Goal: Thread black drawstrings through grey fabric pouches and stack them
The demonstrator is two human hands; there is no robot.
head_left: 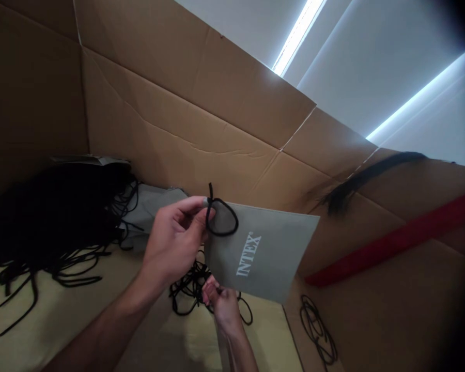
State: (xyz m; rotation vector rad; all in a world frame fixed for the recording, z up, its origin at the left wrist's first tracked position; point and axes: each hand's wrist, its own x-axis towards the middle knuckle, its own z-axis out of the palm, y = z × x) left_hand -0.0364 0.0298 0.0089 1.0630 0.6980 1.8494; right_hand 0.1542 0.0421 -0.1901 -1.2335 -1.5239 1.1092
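Gray INTEX pouch (271,253) blocks part of cardboard wall (170,108), black cords (62,222) heaped left.

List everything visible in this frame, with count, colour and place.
INTEX pouch: one, grey, centre
cord loop: one, black, at the pouch's upper corner
cord tangle: one, black, below the pouch
cord pile: one, strands uncountable, black, left
grey material: count unclear, grey, beside the pile
cord coil: one, black, lower right
frayed dark strip: one, black, upper right
red strip: one, red, right
cardboard walls: several panels, brown, around
work surface: one, pale yellow, below
light bands: two, white, above
left hand: one, bare, at the loop
right hand: one, bare, by the tangle
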